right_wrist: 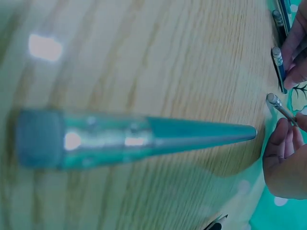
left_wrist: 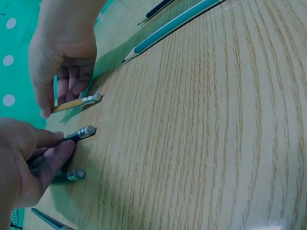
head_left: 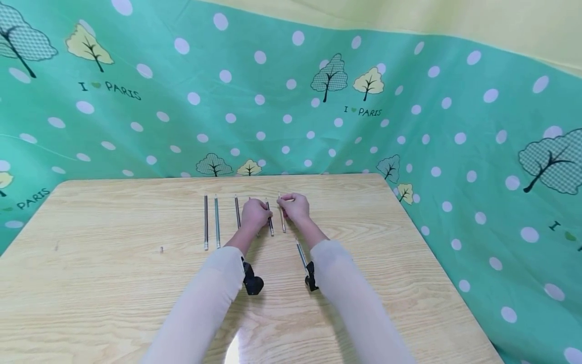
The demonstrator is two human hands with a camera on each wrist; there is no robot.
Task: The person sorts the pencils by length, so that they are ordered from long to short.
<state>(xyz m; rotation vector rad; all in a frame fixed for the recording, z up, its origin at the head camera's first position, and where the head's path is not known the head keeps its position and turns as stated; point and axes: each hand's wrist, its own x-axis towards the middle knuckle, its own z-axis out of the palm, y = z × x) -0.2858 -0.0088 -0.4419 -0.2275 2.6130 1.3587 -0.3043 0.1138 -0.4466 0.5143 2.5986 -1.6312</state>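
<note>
My left hand (head_left: pixel 255 215) pinches a dark pencil (head_left: pixel 270 222) between thumb and finger; its metal-banded eraser end points toward me. Just to the right, my right hand (head_left: pixel 294 206) holds a yellowish pencil (head_left: pixel 283 222) by thumb and fingertips. In the left wrist view, that yellow pencil (left_wrist: pixel 74 104) slants from the right hand (left_wrist: pixel 62 57), its eraser end near the wood. Another pencil (left_wrist: pixel 72 176) lies beside the left hand (left_wrist: pixel 21 163), partly hidden by it. A teal pencil (head_left: pixel 301 254) lies by the right wrist and looms large in the right wrist view.
Left of the hands, a dark pencil (head_left: pixel 206 222), a teal pencil (head_left: pixel 217 222) and another dark pencil (head_left: pixel 237 211) lie roughly parallel on the wooden table (head_left: pixel 113 303). A tiny grey piece (head_left: pixel 161 249) lies farther left. A green dotted cloth (head_left: pixel 259 116) hangs behind the table.
</note>
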